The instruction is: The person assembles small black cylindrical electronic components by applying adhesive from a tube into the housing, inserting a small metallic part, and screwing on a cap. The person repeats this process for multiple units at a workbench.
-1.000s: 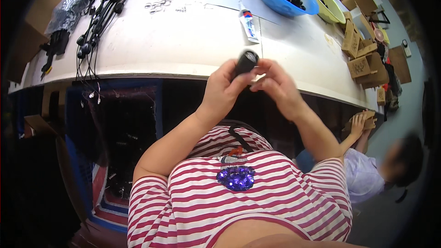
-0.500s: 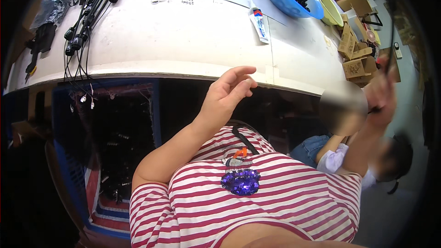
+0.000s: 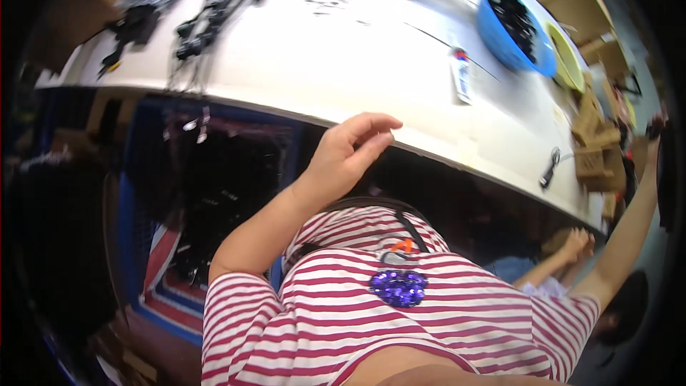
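Left elbow (image 3: 227,261) bent; left hand (image 3: 341,154) by the near edge of the table (image 3: 371,64), fingers (image 3: 375,122) curled, thumb (image 3: 371,149) apart; right arm (image 3: 632,232) stretched past table's right end; right hand (image 3: 658,120) blurred, can't read grip.

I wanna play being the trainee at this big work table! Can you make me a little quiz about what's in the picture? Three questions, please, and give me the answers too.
1. True or false: the squeeze tube lies on the white table.
2. What colour is the bowl that holds the black parts?
A) red
B) blue
C) white
3. Which of the camera wearer's own hands is out by the picture's right edge?

Key:
1. True.
2. B.
3. The right hand; the left hand is by the table's near edge.
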A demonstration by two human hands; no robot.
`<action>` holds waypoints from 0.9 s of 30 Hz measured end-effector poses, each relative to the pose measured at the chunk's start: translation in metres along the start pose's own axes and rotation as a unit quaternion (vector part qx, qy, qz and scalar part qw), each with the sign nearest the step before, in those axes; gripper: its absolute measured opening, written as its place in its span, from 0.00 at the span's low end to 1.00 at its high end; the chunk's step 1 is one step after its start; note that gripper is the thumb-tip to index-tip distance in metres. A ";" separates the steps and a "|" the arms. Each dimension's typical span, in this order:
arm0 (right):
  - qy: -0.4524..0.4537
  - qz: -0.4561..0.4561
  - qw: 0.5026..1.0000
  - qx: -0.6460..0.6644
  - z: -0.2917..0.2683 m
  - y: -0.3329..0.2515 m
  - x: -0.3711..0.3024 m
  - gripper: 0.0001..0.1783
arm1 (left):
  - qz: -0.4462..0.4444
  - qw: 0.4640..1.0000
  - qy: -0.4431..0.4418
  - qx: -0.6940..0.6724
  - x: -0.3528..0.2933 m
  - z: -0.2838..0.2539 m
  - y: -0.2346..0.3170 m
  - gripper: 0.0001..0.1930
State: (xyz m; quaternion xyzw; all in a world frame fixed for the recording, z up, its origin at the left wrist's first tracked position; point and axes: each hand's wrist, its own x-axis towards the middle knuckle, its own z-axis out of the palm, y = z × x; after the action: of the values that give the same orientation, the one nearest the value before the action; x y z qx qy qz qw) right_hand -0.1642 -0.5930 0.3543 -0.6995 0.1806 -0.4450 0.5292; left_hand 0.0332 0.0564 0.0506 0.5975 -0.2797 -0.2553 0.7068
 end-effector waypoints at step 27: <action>-0.143 -0.282 0.807 -0.498 0.248 0.144 -0.292 0.16 | -0.091 0.824 0.431 0.356 0.093 -0.325 0.048 0.09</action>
State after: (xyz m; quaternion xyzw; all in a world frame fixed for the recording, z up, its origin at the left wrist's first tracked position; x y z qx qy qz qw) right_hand -0.0885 -0.2921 0.0880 -0.9430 0.0947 -0.3182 -0.0210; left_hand 0.3285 0.2276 0.0639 0.8792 0.0376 0.0826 0.4677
